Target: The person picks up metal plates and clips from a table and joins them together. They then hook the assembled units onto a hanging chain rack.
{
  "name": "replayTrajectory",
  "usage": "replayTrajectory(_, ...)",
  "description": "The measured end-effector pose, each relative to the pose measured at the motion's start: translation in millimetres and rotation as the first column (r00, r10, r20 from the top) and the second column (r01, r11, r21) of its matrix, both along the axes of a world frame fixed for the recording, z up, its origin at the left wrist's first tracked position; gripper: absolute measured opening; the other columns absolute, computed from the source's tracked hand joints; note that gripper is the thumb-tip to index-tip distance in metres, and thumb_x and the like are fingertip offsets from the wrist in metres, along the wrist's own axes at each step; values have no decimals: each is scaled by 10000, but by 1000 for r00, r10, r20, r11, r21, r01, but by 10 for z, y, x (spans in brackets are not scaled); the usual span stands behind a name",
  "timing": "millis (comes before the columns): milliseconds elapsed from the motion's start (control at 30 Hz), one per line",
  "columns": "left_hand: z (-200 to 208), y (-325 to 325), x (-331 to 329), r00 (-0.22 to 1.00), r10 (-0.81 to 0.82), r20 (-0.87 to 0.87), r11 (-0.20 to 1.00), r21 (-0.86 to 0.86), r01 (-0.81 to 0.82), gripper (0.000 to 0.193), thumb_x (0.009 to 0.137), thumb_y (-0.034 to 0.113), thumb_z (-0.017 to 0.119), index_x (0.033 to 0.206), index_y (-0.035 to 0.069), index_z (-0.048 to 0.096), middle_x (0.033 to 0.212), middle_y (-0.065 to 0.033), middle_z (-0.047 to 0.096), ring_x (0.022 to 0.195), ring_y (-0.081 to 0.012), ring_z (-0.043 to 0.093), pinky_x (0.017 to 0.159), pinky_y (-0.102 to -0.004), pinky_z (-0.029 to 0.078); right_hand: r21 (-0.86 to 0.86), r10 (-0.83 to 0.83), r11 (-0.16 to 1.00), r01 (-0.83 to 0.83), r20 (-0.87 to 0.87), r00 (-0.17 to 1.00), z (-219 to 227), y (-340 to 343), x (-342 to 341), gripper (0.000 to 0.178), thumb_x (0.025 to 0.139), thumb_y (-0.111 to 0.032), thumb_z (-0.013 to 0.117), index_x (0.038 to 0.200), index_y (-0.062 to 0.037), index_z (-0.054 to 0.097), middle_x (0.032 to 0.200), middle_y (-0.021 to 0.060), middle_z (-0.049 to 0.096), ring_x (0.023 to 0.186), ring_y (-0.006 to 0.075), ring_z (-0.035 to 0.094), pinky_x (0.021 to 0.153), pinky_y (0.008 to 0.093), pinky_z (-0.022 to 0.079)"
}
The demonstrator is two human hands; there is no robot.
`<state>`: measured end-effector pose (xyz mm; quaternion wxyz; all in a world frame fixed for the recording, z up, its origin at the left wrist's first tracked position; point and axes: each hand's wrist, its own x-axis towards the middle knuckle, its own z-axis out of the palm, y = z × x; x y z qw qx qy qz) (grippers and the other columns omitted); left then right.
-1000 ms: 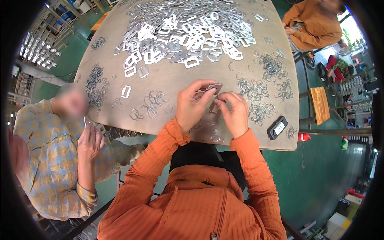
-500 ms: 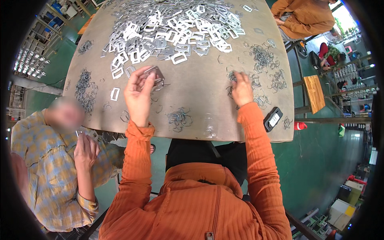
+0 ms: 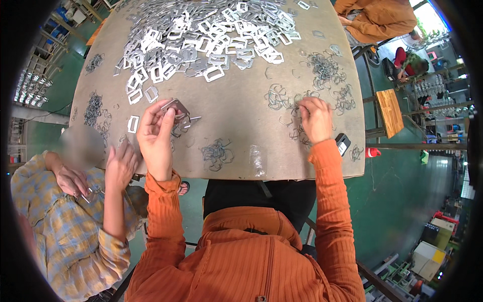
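My left hand (image 3: 157, 136) is closed around a flat metal plate (image 3: 176, 106), held just above the table. A thin pin-like piece sticks out below the plate toward the right. Beneath that hand lie a few bent wire clips (image 3: 180, 128), partly covered. My right hand (image 3: 318, 121) is over loose wire clips (image 3: 277, 97) at the right, its fingers curled and the tips drawn together. What those fingertips pinch, if anything, is too small to tell. A single silver frame plate (image 3: 133, 124) lies left of my left hand.
A broad heap of silver frame plates (image 3: 211, 45) covers the table's far side. More wire clips lie in piles at the left (image 3: 93, 110), front (image 3: 217, 154) and right (image 3: 326, 69). A black device (image 3: 342, 144) sits near the right edge. A co-worker in a checked shirt (image 3: 75, 221) sits close at left.
My right hand has shifted right across the clips, its fingers now curled. My left hand still holds the plate, slightly lower. The co-worker's hand has come up to the table edge.
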<state>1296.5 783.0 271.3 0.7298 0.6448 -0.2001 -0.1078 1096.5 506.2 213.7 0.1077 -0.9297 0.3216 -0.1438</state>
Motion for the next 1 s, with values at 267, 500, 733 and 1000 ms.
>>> replayTrajectory(267, 111, -45, -152, 998, -55, -39, 998, -30, 53, 216, 880, 30, 538, 1088, -29, 533, 973, -80, 606, 869, -130, 593, 775, -263, 487, -106, 270, 958, -267, 21, 963, -206, 794, 524, 276, 816, -233, 592, 1065, -114, 598, 1180, 92, 544, 1096, 265, 508, 987, 533, 296)
replayTrajectory(500, 118, -51, -195, 988, -132, -83, 990, -52, 128, 236, 889, 47, 531, 1110, -36, 538, 989, -89, 613, 899, -123, 585, 806, -247, 463, 200, 89, 972, -120, 160, 983, -17, 204, 708, 82, 776, -137, 620, 848, -142, 658, 832, 53, 626, 820, 269, 605, 748, 384, 474)
replayTrajectory(733, 270, -134, -275, 974, -209, -85, 978, -21, 207, 242, 910, 69, 498, 1127, -28, 538, 960, -86, 611, 877, -124, 587, 786, -263, 482, 145, 343, 938, -316, -235, 909, -42, -499, 1110, 89, 768, -103, 597, 855, -122, 593, 943, 103, 586, 857, 302, 595, 718, 418, 472)
replayTrajectory(1000, 214, -275, -462, 943, -280, -180, 960, -42, 277, 261, 883, -10, 503, 1143, -26, 479, 1037, -95, 602, 936, -140, 595, 767, -257, 509, 375, 232, 880, -292, 198, 952, 106, -158, 656, 166, 772, 34, 533, 916, -41, 563, 783, 127, 613, 727, 297, 594, 659, 370, 472)
